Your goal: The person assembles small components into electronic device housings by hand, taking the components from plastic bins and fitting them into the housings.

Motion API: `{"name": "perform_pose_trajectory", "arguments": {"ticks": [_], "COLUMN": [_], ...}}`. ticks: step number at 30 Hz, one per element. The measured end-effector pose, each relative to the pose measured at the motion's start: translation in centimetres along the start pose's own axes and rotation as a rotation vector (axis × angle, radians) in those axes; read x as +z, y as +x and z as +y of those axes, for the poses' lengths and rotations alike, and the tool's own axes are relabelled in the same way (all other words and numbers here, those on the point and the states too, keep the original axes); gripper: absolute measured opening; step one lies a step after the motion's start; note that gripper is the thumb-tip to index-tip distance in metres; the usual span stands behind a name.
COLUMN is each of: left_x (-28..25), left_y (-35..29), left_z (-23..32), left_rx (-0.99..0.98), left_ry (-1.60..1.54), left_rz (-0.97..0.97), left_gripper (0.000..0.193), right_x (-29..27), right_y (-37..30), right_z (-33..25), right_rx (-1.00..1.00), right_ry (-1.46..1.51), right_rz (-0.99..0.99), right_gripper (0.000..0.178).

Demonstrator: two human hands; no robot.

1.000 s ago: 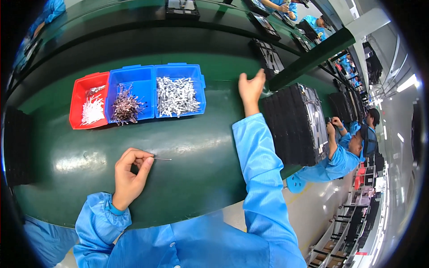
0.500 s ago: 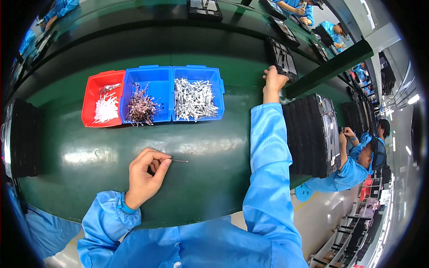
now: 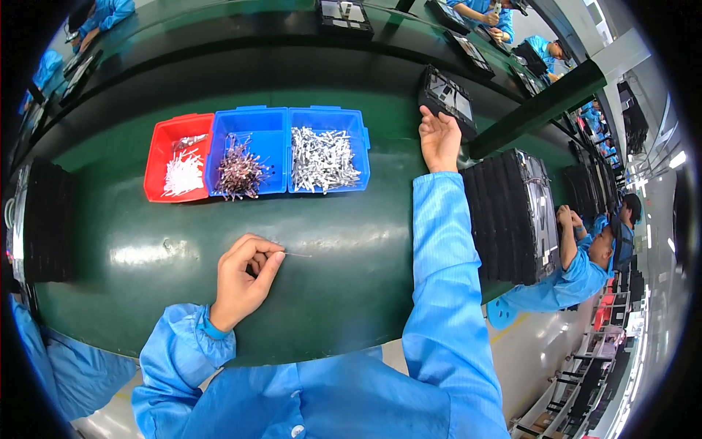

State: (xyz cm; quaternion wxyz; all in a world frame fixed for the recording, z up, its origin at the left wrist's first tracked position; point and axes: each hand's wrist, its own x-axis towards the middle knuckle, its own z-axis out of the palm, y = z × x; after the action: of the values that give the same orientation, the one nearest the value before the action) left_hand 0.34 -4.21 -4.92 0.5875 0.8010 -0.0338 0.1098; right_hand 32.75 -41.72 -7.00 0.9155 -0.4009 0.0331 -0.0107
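My left hand [image 3: 247,280] is over the near middle of the green table [image 3: 344,300]. Its thumb and forefinger pinch one end of a thin wire-like piece [image 3: 298,254], whose free end points right. My right arm reaches to the far right, where my right hand [image 3: 440,140], palm up, grips the near edge of a black tray [image 3: 447,96] holding flat grey parts. Some of its fingers are hard to make out against the tray. Beyond my left hand sit a red bin [image 3: 156,164] of small white pieces, a blue bin [image 3: 272,135] of brownish wire-like pieces and another blue bin [image 3: 363,157] of silvery-white pieces.
Stacked black trays [image 3: 504,219] stand right of my forearm, below a slanting dark green post [image 3: 541,110]. Another black stack [image 3: 47,223] stands at the left edge. A tray [image 3: 344,16] lies on the far line. Co-workers in blue [image 3: 559,278] sit at the right and beyond.
The black tray at my right hand has shifted left and turned slightly, and that hand has rolled palm up. My left hand still pinches the wire-like piece. The whole view has shifted slightly.
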Motion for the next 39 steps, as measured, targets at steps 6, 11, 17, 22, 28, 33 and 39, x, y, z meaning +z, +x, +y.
{"name": "perform_pose_trajectory", "arguments": {"ticks": [6,11,17,22,28,33,39], "left_x": [-0.9,-0.8,-1.1,1.4,6.4,8.5,8.9], "left_y": [-0.4,-0.3,-0.6,-1.4,-2.2,-3.4,-4.0], "left_z": [-0.2,-0.1,0.9,2.1,3.9,4.5,4.5], "left_rx": [0.0,-0.035,-0.146,-0.234,-0.099,-0.074,-0.06], "left_ry": [-0.034,-0.093,-0.199,-0.396,-0.311,-0.303,-0.354], "left_rz": [-0.022,-0.04,-0.133,-0.367,-0.37,-0.275,-0.237], "left_gripper": [0.005,0.005,0.006,0.008,0.009,0.009,0.012], "right_x": [2.1,1.3,1.8,3.2,4.8,1.2,1.2], "right_y": [-12.4,-28.4,-42.9,-47.8,-47.1,-42.7,-36.3], "right_z": [3.4,3.0,2.8,2.3,0.0,-5.2,-1.6], "right_rx": [0.109,0.2,0.443,0.693,0.959,0.117,-0.308], "right_ry": [-0.26,-0.29,-0.056,-0.111,-0.009,-0.738,-1.616], "right_rz": [0.017,-0.073,0.038,-0.071,-0.22,-0.238,-0.099], "right_gripper": [0.041,0.022,0.032,0.067,0.081,0.061,0.043]}}
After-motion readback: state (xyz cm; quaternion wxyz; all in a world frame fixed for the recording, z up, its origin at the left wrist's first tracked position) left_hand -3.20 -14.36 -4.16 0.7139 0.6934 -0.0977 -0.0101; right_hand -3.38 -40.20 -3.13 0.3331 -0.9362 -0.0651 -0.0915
